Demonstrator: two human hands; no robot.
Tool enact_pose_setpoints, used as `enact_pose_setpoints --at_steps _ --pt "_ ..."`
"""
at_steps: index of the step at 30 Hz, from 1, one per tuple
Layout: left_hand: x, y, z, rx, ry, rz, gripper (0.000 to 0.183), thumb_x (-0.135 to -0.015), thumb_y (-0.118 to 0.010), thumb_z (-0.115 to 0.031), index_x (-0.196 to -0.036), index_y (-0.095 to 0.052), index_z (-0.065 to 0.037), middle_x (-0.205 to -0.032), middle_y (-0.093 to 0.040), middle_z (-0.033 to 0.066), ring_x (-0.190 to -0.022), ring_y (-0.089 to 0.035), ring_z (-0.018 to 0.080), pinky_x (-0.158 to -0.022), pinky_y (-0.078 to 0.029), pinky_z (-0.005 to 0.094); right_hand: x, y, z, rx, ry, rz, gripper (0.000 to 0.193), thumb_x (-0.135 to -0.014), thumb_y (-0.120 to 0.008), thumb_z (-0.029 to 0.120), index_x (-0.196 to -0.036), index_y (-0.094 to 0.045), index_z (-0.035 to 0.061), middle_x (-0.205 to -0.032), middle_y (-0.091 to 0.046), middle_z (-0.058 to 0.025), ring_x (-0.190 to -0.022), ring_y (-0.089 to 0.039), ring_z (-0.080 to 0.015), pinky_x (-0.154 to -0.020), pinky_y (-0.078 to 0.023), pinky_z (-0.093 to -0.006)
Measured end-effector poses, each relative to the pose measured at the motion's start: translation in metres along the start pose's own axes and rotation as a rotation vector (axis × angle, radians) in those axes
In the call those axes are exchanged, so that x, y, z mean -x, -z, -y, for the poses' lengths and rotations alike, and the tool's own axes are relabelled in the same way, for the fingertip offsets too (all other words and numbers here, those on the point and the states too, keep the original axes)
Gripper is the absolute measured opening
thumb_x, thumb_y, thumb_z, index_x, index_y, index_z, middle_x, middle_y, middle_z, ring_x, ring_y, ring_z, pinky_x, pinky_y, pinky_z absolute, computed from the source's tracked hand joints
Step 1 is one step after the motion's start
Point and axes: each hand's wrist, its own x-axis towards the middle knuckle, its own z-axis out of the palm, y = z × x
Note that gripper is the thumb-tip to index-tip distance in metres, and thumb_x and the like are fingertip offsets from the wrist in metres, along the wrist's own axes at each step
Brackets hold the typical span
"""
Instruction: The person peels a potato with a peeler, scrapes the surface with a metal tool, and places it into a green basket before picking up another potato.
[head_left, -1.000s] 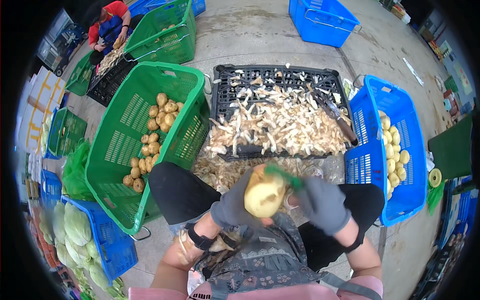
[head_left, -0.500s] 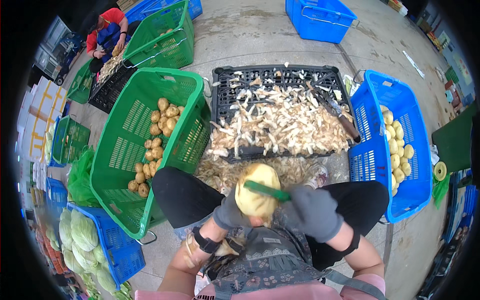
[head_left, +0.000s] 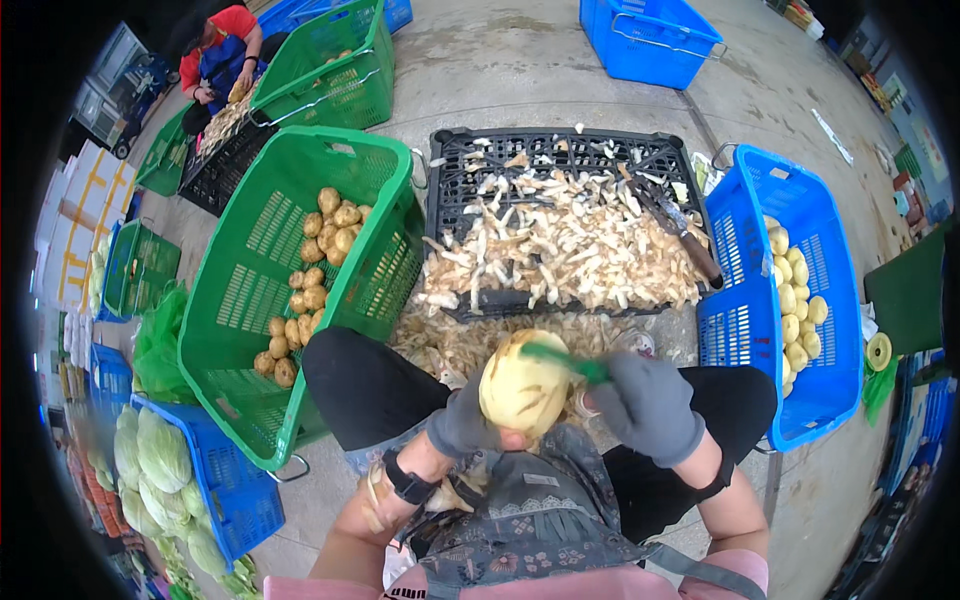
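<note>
A tilted green plastic mesh basket (head_left: 300,290) of brown unpeeled tubers (head_left: 310,270) lay open on the person's left, seemingly within easy reach, and a blue plastic mesh basket (head_left: 745,320) on the right held pale peeled ones (head_left: 795,300). Between them, straight ahead, a flat black plastic crate (head_left: 560,160) caught the pale peel strips (head_left: 560,250). Over the lap, the grey-gloved left hand (head_left: 462,422) cupped a round yellowish half-peeled tuber (head_left: 524,388) from below, fingers wrapped around it to steady it. The grey-gloved right hand (head_left: 650,405) was clenched on a green-handled peeler (head_left: 565,360) laid across the tuber's top.
</note>
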Motion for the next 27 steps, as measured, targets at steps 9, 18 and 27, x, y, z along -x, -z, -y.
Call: enact_pose_setpoints --at_steps 9,18,27 --pt "-0.01 -0.008 -0.024 -0.759 -0.139 -0.041 0.1 -0.052 -0.085 -0.016 -0.131 -0.025 -0.003 -0.117 -0.046 0.0086 -0.107 -0.048 0.0174 -0.092 -0.039 0.0308 0.01 -0.004 -0.023 0.12 -0.098 -0.077 0.017 -0.079 -0.059 0.019 -0.091 -0.055 0.0072 -0.072 -0.056 -0.0123 -0.06 -0.058 -0.03 -0.049 -0.044 -0.0366" --pt "-0.005 -0.009 -0.026 -0.82 -0.15 -0.015 0.092 -0.057 -0.081 -0.015 -0.129 -0.026 -0.002 -0.115 -0.05 0.0114 -0.105 -0.052 0.0189 -0.089 -0.042 0.0312 0.008 0.01 -0.016 0.052 -0.25 0.026 0.02 -0.075 -0.066 0.021 -0.084 -0.054 0.0075 -0.071 -0.057 -0.0114 -0.06 -0.058 -0.0301 -0.05 -0.044 -0.0376" --pt "-0.009 -0.013 -0.033 -0.694 -0.166 0.098 0.092 -0.058 -0.08 -0.009 -0.129 -0.022 0.002 -0.118 -0.052 0.0134 -0.11 -0.05 0.0182 -0.094 -0.039 0.0304 0.009 0.007 -0.011 0.067 -0.209 -0.077 0.014 -0.079 -0.061 0.022 -0.085 -0.057 0.0093 -0.062 -0.055 -0.0124 -0.056 -0.057 -0.0319 -0.048 -0.043 -0.0398"
